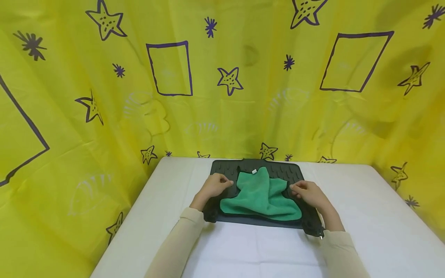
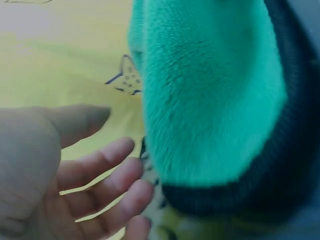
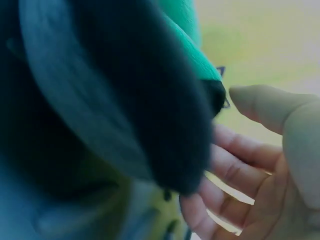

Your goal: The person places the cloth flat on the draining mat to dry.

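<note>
A green fuzzy cloth point(image 1: 257, 195) with dark edging lies rumpled over a black textured mat point(image 1: 224, 166), a fold standing up along its middle. A small white tag point(image 1: 254, 171) shows at its far edge. My left hand point(image 1: 215, 185) is beside the cloth's left side; in the left wrist view its relaxed fingers point(image 2: 107, 200) and thumb are apart, with a gap between thumb and cloth. On the other side is my right hand point(image 1: 309, 193), its fingers point(image 3: 240, 165) loosely bent with nothing between them and the thumb. Those fingertips meet the cloth's dark edge in view; contact is unclear.
The mat lies at the far part of a white table point(image 1: 180, 181). Behind and to the sides hangs a yellow curtain point(image 1: 222, 112) with drawn stars and frames. Black devices point(image 1: 313, 226) are at the wrists, below the beige sleeves point(image 1: 180, 239).
</note>
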`<state>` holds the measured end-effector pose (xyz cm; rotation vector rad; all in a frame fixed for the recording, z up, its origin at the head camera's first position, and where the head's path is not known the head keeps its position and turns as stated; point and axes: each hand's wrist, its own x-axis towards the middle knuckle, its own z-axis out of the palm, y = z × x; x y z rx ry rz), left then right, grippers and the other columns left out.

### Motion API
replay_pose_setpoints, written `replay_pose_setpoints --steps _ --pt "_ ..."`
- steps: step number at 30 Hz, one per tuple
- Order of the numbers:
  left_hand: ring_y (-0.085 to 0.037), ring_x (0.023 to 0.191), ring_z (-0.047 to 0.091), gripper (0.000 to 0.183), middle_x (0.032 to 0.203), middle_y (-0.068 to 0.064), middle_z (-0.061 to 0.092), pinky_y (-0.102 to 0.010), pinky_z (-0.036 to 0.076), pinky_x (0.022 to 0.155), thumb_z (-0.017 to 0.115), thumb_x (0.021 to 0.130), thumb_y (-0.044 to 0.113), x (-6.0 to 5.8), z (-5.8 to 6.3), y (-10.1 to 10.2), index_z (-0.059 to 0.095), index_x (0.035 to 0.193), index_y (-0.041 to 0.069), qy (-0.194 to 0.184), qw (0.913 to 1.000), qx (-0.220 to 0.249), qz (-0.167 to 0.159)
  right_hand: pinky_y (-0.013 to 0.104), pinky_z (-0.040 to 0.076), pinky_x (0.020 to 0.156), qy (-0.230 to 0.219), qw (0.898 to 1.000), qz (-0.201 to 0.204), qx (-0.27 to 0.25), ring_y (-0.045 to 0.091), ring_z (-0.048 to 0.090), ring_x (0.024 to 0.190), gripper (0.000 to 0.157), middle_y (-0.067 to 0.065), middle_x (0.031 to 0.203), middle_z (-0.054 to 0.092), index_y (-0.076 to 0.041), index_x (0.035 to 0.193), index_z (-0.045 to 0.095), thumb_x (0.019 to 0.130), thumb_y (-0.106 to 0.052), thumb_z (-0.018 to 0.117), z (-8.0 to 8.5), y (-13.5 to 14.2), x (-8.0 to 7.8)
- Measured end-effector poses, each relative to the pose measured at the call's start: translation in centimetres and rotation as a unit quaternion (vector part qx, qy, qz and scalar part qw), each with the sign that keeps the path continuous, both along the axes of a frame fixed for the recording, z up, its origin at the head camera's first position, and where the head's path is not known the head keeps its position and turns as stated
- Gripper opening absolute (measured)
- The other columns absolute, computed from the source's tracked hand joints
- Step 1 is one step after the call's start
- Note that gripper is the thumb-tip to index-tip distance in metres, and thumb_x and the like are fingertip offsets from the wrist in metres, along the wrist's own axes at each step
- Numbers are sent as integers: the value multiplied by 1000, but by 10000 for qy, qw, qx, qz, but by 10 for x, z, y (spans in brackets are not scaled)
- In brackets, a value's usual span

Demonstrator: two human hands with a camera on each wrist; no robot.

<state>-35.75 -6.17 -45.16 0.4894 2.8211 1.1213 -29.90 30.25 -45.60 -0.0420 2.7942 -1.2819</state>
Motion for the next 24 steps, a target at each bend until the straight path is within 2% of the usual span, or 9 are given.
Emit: replay_pose_setpoints --steps 3,5,9,12,15,17,20,24 --pt "-17 83 62 26 99 -6 76 -30 51 70 70 97 32 -11 0 13 79 99 7 56 9998 -125 166 39 57 83 145 9998 -12 -112 30 67 99 47 29 119 68 8 134 53 106 -29 55 -2 -6 -1" --pt "-15 76 60 25 92 -5 75 -28 47 65 71 97 30 -18 -1 21 80 93 8 58 9993 -235 292 44 59 86 255 9995 74 -150 35 68 104 49 33 127 64 8 142 47 106 -25 55 -4 -10 -2" --pt "-14 62 52 27 72 -2 70 -26 40 56 72 95 27 -26 -6 34 79 78 8 -1 9978 -448 491 48 60 88 361 9990 169 -195 42 68 109 49 36 135 57 7 145 45 106 -20 55 -7 -16 -5" --pt "-16 60 54 30 68 -2 69 -28 43 56 74 94 29 -28 -11 42 78 71 9 -80 9962 -604 628 47 60 87 403 9990 52 -165 40 68 108 45 34 135 58 7 142 50 107 -20 54 -9 -19 -6" --pt "-19 66 61 30 72 -3 72 -36 52 66 78 91 32 -28 -14 49 76 69 11 -140 9938 -709 844 44 60 84 472 9987 -157 -95 35 68 102 41 31 128 63 6 138 55 108 -22 51 -9 -22 -6" --pt "-22 74 65 30 74 -2 72 -43 55 80 79 89 33 -28 -15 54 75 68 12 -149 9920 -801 963 41 59 81 515 9980 -351 -58 32 68 98 38 28 122 67 5 134 59 108 -22 52 -9 -22 -7" --pt "-25 83 67 32 71 -1 71 -52 50 98 80 88 32 -28 -14 59 71 63 13 -188 9899 -939 1048 36 56 75 626 9966 -526 51 29 66 92 31 25 112 70 4 125 64 106 -18 55 -10 -23 -7" --pt "-25 81 65 41 61 0 63 -56 45 105 76 90 28 -26 -12 63 61 55 14 -181 9890 -1056 1021 31 51 71 770 9952 -592 121 27 63 90 21 20 105 70 2 117 66 101 -11 60 -12 -23 -7"
